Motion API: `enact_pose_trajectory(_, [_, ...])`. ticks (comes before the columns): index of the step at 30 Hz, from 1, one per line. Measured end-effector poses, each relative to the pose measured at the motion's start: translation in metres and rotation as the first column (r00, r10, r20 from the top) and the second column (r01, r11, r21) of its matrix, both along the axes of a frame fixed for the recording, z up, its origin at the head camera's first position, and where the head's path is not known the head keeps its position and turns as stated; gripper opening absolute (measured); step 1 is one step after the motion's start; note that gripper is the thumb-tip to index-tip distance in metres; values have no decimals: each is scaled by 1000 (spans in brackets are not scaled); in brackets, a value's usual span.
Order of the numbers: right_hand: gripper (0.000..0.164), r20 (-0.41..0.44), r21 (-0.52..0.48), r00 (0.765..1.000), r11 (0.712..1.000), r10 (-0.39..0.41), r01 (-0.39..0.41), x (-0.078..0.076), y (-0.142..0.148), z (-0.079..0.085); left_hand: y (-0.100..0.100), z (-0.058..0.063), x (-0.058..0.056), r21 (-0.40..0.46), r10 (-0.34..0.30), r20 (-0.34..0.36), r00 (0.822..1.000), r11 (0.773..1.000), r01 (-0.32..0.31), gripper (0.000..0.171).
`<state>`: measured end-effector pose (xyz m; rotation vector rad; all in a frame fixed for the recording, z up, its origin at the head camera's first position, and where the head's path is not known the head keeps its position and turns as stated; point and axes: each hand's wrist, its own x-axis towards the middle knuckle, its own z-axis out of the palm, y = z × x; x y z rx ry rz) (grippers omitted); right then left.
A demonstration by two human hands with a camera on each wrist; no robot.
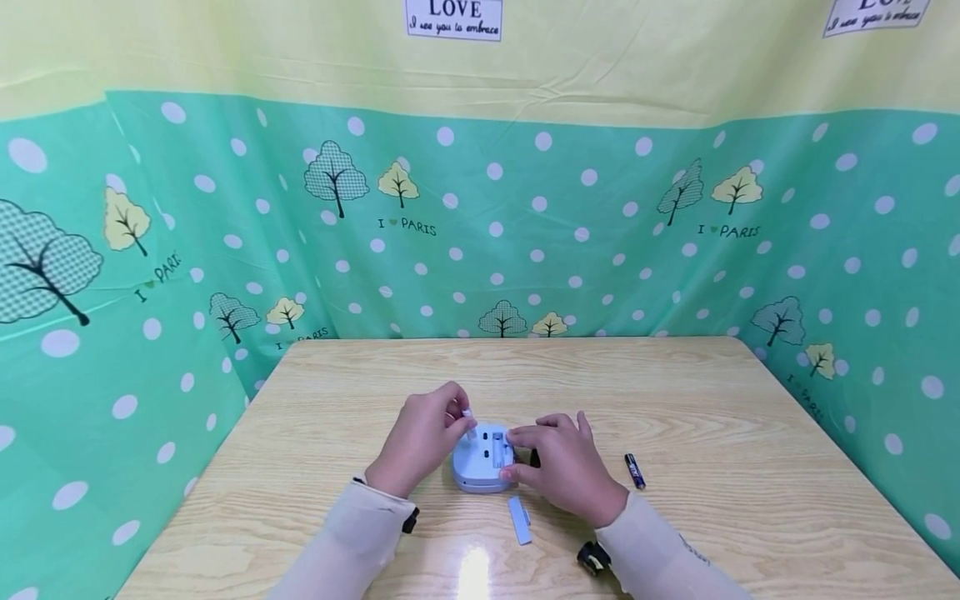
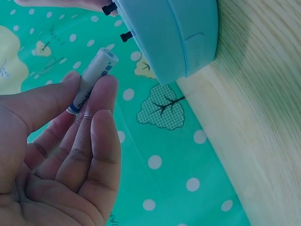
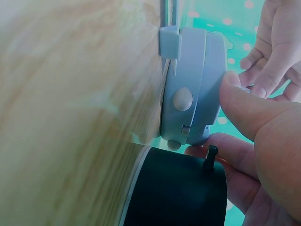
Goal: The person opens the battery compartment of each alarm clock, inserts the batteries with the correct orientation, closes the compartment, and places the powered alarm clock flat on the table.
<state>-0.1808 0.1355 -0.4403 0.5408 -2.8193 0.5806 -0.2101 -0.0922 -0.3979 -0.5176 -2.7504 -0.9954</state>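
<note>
A light blue, rounded-square device (image 1: 472,468) lies on the table with its battery compartment (image 1: 498,450) uncovered and facing up. Between thumb and fingertips, my left hand (image 1: 427,429) pinches a small white battery (image 2: 94,77) with a blue band, tilted over the device's left part. My right hand (image 1: 564,462) holds the device's right side, thumb at its near right edge and fingers at the far right. A light blue strip-shaped cover (image 1: 520,520) lies just in front of the device. In the right wrist view the device's pale side (image 3: 188,70) shows a round button.
A dark blue battery (image 1: 634,471) lies to the right of my right hand. Close to that hand, a black round-sided object (image 3: 178,188) with a small prong fills the lower part of the right wrist view. A green printed curtain (image 1: 525,233) hangs around the wooden table (image 1: 360,367).
</note>
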Motion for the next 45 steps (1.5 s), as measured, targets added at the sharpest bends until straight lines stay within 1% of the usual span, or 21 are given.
enact_pose_trajectory(11, [51,0,-4,1000,1000,5,-5,0,0,0,4,-4,1,-13,-5,-4,1000,1000,5,15])
enact_pose_trajectory(16, [51,-2,-4,1000,1000,9,-9,0,1,0,6,-5,2,-8,-27,-23,999,1000,27,15])
enact_pose_trajectory(27, [52,-5,-5,1000,1000,9,-9,0,1,0,10,-8,3,-11,-50,-38,998,999,49,14])
enact_pose_trajectory(45, [51,-1,-14,1000,1000,9,-9,1,0,1,14,-13,5,-4,-103,-85,991,995,103,13])
